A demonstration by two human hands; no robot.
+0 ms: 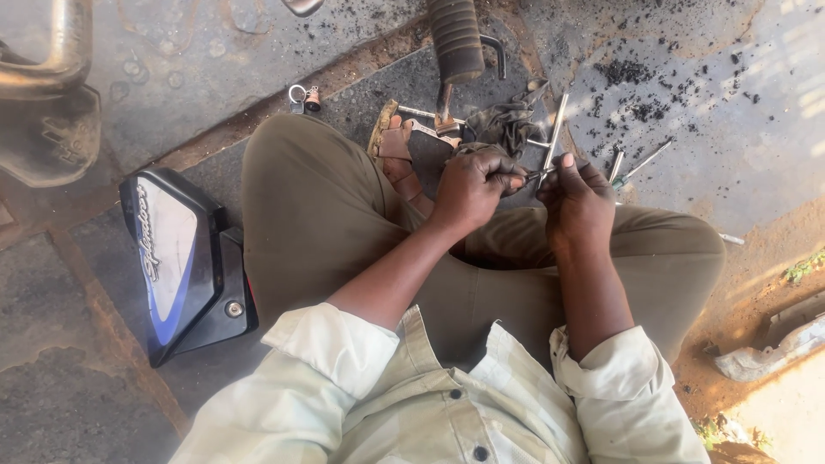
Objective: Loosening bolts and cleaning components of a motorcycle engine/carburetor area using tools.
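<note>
I sit on the ground with my knees bent, in olive trousers. My left hand is closed around a thin dark tool whose tip reaches toward my right hand. My right hand grips a long thin metal rod that stands up and away from me. Both hands meet in front of my knees, almost touching. What sits between the fingertips is too small to make out.
A black and white motorcycle side panel lies at my left. A ribbed rubber footrest and a dark rag lie ahead, with loose metal rods and black grit at the right. A key ring rests on the concrete.
</note>
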